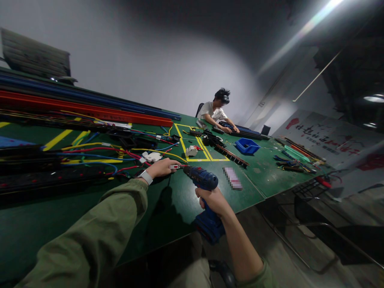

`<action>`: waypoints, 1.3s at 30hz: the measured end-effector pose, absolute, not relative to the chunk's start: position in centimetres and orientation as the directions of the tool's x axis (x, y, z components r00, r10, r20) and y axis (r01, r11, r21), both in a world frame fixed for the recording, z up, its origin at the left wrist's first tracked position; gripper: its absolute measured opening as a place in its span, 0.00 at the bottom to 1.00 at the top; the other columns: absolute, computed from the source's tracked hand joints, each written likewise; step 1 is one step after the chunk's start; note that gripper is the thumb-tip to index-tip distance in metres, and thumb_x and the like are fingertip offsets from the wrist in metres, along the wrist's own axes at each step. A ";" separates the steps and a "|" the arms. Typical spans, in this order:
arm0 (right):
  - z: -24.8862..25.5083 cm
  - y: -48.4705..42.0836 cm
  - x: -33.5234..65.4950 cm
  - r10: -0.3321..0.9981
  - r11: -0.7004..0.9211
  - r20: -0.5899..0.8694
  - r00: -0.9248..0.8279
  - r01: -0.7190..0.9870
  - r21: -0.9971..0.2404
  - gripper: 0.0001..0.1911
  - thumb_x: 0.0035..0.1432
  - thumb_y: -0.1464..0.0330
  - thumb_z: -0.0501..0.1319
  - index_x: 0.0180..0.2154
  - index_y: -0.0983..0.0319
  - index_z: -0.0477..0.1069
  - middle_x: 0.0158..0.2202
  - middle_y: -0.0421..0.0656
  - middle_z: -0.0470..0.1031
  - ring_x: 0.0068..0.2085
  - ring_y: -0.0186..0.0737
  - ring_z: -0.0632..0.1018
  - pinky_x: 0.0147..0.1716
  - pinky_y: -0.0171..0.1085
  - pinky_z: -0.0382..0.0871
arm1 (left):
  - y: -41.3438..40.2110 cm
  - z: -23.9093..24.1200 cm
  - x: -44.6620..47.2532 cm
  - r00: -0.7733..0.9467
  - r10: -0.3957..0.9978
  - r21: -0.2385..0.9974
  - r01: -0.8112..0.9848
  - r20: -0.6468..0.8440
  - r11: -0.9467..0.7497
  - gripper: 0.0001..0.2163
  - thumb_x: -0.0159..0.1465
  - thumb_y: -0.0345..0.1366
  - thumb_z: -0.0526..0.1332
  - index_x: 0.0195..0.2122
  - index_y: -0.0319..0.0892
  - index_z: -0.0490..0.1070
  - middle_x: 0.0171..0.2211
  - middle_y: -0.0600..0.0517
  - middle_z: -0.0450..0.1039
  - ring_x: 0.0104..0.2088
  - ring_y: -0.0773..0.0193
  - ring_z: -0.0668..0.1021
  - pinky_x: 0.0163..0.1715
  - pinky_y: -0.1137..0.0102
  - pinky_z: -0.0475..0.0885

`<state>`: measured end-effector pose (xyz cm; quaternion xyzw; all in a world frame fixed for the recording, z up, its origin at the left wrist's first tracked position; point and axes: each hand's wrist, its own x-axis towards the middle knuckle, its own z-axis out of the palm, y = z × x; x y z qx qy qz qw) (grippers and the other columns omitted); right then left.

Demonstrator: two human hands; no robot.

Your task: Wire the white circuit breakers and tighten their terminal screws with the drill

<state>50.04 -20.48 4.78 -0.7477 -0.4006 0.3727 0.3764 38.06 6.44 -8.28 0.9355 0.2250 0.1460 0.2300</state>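
Note:
My right hand [216, 201] is wrapped round the grip of a blue cordless drill [204, 178], whose battery base hangs near the table's front edge. The drill points left, its tip at a small white block with red on it [174, 166]. My left hand [161, 168] holds this block between its fingers, just above the green table. Whether the bit touches the block is too small to tell. Close behind my left hand lie white connector pieces [151, 156] among red, blue and yellow wires [117, 149]. A white and red block [192, 151] stands farther back.
Long red channels [90, 110] and blue ones lie along the back left. A blue bin [247, 146], a phone [232, 178] and a black part with a copper-coloured strip [231, 155] are to the right. Across the table another person [214, 112] works with both hands.

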 end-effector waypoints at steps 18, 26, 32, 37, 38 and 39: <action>4.7 -20.5 50.3 0.878 -0.407 -0.278 0.390 0.299 -0.863 0.03 0.47 0.69 0.58 0.25 0.62 0.66 0.13 0.35 0.64 0.16 0.31 0.65 0.20 0.31 0.61 | 6.5 -8.3 38.2 0.863 0.478 0.485 0.350 0.167 -0.801 0.23 0.61 0.46 0.58 0.58 0.56 0.68 0.43 0.49 0.75 0.43 0.55 0.77 0.42 0.68 0.68; 4.5 -20.5 50.5 0.884 -0.395 -0.266 0.386 0.308 -0.866 0.03 0.48 0.69 0.58 0.25 0.62 0.66 0.13 0.35 0.64 0.16 0.31 0.66 0.19 0.31 0.60 | 6.2 -7.8 38.0 0.861 0.477 0.467 0.355 0.174 -0.810 0.22 0.62 0.46 0.58 0.58 0.55 0.68 0.43 0.48 0.75 0.43 0.55 0.77 0.42 0.68 0.69; 4.6 -20.5 50.3 0.884 -0.398 -0.271 0.382 0.307 -0.865 0.04 0.48 0.68 0.59 0.25 0.62 0.66 0.13 0.35 0.64 0.16 0.31 0.66 0.19 0.31 0.60 | 6.3 -7.9 38.1 0.865 0.467 0.471 0.340 0.183 -0.814 0.22 0.62 0.46 0.57 0.58 0.56 0.68 0.44 0.48 0.75 0.44 0.54 0.77 0.43 0.68 0.69; 4.7 -20.5 50.3 0.878 -0.407 -0.282 0.387 0.294 -0.865 0.04 0.48 0.68 0.59 0.25 0.62 0.66 0.13 0.35 0.64 0.16 0.31 0.65 0.20 0.31 0.60 | 6.4 -8.1 38.2 0.854 0.494 0.502 0.361 0.160 -0.786 0.23 0.61 0.47 0.58 0.58 0.54 0.69 0.42 0.48 0.75 0.43 0.55 0.77 0.43 0.69 0.69; 4.7 -20.5 50.3 0.877 -0.409 -0.283 0.388 0.297 -0.863 0.04 0.48 0.69 0.59 0.25 0.62 0.65 0.13 0.35 0.64 0.16 0.31 0.65 0.20 0.31 0.60 | 6.4 -8.1 38.2 0.852 0.497 0.507 0.360 0.163 -0.783 0.23 0.61 0.48 0.59 0.58 0.54 0.69 0.42 0.48 0.75 0.43 0.55 0.77 0.43 0.69 0.69; 4.7 -20.5 50.3 0.877 -0.410 -0.282 0.390 0.301 -0.861 0.04 0.48 0.69 0.59 0.24 0.62 0.65 0.13 0.35 0.64 0.16 0.31 0.65 0.20 0.31 0.60 | 6.4 -8.1 38.2 0.851 0.498 0.509 0.359 0.166 -0.782 0.23 0.61 0.48 0.59 0.57 0.53 0.69 0.42 0.48 0.75 0.43 0.55 0.77 0.43 0.69 0.69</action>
